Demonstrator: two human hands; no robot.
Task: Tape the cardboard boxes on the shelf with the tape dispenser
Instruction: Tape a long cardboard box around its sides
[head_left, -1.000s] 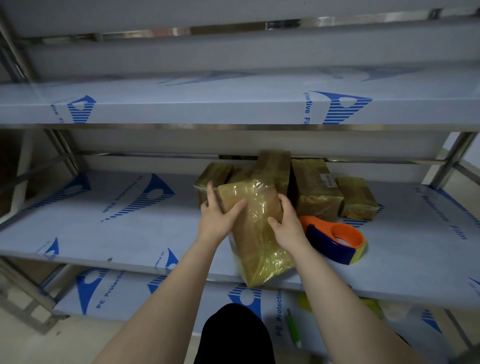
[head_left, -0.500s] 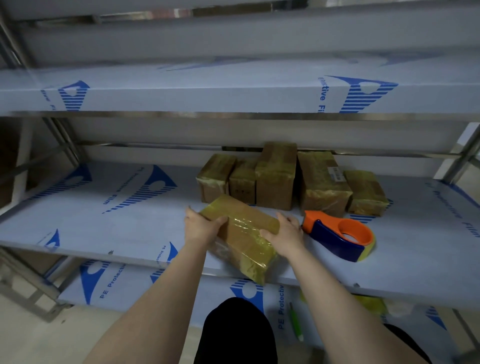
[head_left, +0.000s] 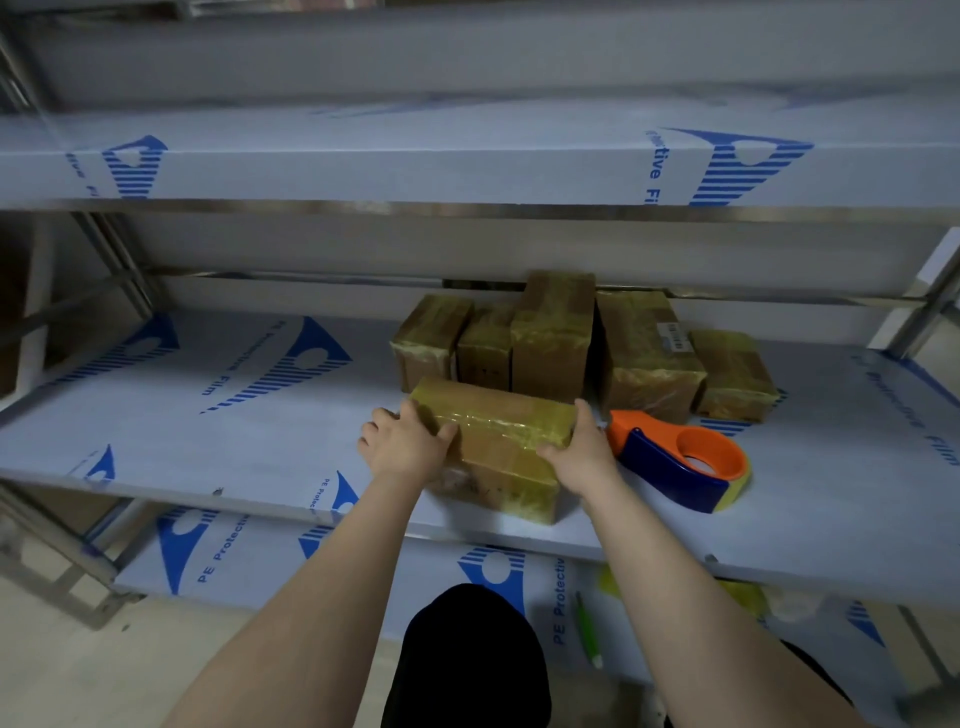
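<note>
On the shelf (head_left: 208, 441) the box (head_left: 498, 441) is lying left to right, left hand (head_left: 410, 447) and right hand (head_left: 582, 457) gripping its ends; the tape dispenser (head_left: 680, 462) is sitting beside the right hand, perhaps touching.

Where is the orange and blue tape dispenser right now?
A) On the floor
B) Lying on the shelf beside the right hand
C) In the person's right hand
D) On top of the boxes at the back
B: the tape dispenser lies on the shelf beside the right hand, which, with the left hand, grips the front cardboard box.
</note>
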